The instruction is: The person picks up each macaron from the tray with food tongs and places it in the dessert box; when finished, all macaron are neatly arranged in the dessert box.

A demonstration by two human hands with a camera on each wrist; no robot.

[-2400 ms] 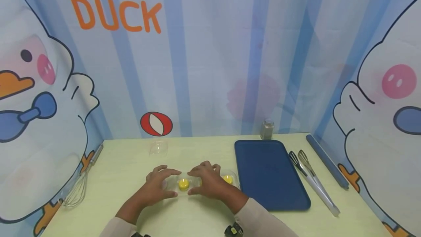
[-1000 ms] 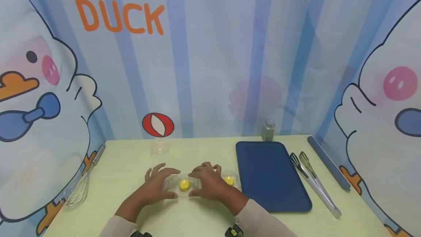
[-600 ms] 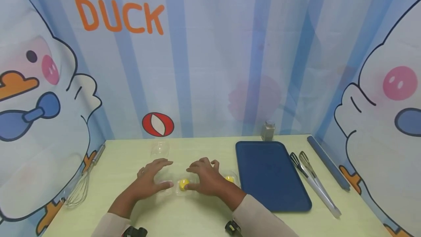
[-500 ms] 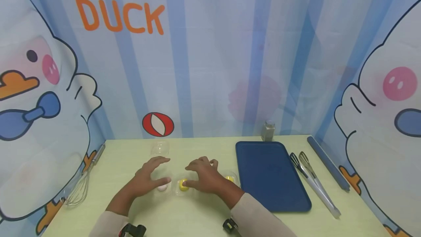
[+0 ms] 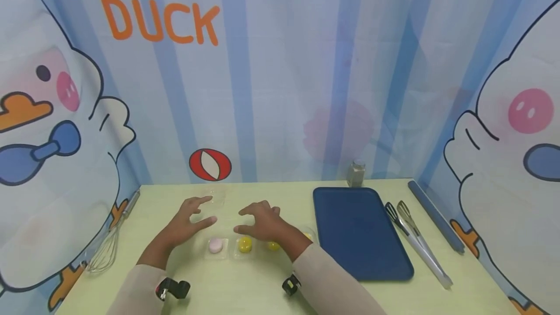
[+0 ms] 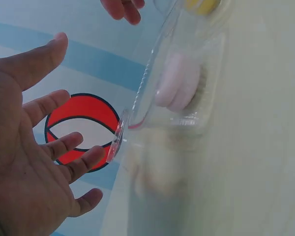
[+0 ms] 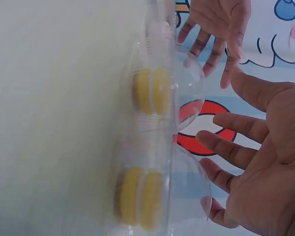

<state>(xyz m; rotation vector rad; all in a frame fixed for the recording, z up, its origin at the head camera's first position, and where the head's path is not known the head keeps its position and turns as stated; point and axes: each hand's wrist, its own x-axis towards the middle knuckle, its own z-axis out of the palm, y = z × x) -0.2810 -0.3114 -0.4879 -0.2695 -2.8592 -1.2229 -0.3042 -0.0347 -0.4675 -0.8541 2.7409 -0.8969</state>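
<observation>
My left hand hovers over the table with thumb and fingers spread, holding nothing. Just in front of it a pink macaron sits in a small clear plastic tray. To the right of that a yellow macaron lies in another clear tray. My right hand, fingers loosely bent and apart, is above and behind the yellow macarons, gripping nothing. Its wrist partly hides a second yellow macaron. In the right wrist view, clear domes stand beside the yellow macarons.
A clear plastic piece lies behind the left hand. To the right are a blue tray, tongs and a dark blue bar. A glass jar stands at the back. A whisk lies along the left edge.
Both hands have drawn apart from the row of macarons and risen backward, the left one also leftward. The pink macaron and its tray, hidden before, now show.
</observation>
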